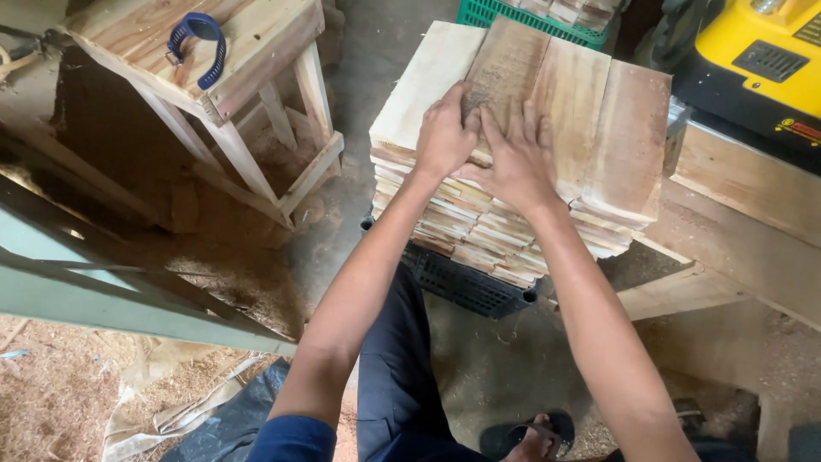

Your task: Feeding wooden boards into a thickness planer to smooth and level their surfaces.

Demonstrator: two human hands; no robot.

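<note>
Two hands press down on one tall stack of wood boards [522, 128]. We see four boards side by side on top. Our left hand [445, 137] lies flat with fingers close together, touching the right hand [517, 158], whose fingers spread wide. The stack sits on one black crate [466, 282]. One wooden stool [231, 77] holds one blue strap [198, 47]. One yellow machine [757, 60] stands near.

A black plastic crate [466, 287] stands on the sawdust-strewn floor [505, 368] and carries a stack of rough wooden boards [547, 120] — several layers deep, overhanging the crate's edges. A wooden stool [248, 77] stands nearby on the floor — a blue strap [198, 47] lies on its top.
</note>
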